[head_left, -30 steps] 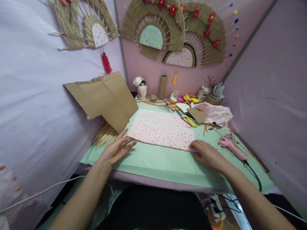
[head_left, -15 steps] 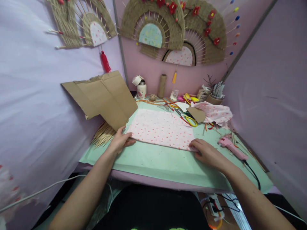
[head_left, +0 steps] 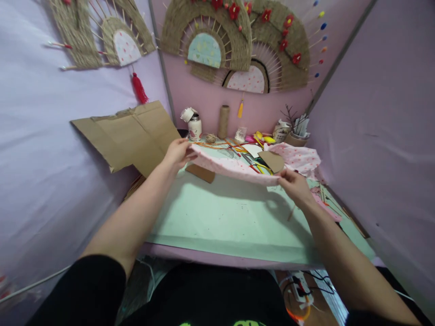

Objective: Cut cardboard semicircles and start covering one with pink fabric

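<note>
A pink cloth with red dots (head_left: 231, 165) is lifted off the pale green mat (head_left: 234, 213), stretched between both hands. My left hand (head_left: 178, 151) pinches its near left corner. My right hand (head_left: 294, 183) grips its near right corner. The cloth's far edge hangs over the scissors with yellow handles (head_left: 260, 166) and the orange cords. A small brown cardboard piece (head_left: 201, 172) lies on the mat under the raised cloth.
A large cardboard sheet (head_left: 127, 133) leans on the left wall over a bundle of sticks. At the back stand a jar (head_left: 195, 128), a twine spool (head_left: 223, 121) and cups. More dotted cloth (head_left: 301, 158) and a pink glue gun (head_left: 322, 201) lie at the right.
Both hands took hold of the cloth's near corners and raised it from the mat, which uncovered the small cardboard piece. The view shifted left.
</note>
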Demonstrator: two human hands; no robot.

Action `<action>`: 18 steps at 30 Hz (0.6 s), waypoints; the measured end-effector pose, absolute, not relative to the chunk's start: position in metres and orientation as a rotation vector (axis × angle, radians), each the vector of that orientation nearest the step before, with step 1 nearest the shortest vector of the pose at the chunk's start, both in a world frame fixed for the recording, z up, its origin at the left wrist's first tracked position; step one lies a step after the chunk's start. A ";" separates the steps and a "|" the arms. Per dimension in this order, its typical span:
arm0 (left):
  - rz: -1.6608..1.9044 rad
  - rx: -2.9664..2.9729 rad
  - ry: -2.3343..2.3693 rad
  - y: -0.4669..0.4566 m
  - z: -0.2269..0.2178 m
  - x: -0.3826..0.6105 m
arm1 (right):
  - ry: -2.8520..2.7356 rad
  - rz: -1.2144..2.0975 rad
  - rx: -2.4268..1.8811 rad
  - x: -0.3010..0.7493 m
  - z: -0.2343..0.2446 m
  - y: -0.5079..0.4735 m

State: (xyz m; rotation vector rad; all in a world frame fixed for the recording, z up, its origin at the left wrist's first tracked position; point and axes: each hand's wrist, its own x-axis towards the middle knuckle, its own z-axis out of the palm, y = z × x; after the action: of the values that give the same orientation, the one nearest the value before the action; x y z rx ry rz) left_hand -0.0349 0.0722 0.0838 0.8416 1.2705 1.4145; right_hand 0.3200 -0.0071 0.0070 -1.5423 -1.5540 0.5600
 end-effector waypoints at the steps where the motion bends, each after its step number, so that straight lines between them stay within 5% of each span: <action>1: 1.383 0.846 1.210 0.090 0.101 -0.026 | -1.413 0.591 -1.483 0.323 0.016 0.003; 10: 1.193 1.198 0.832 0.162 0.216 0.021 | -1.062 0.428 -0.812 0.321 0.136 -0.043; 18: 0.940 1.373 1.059 0.161 0.146 -0.012 | -1.792 0.715 -1.012 0.230 0.112 -0.133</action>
State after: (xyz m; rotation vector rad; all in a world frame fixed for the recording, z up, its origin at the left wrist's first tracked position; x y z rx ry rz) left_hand -0.0120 0.1612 0.1459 1.3728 1.0588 0.9396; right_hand 0.2297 -0.1328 0.1115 -1.0123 -1.7924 0.7153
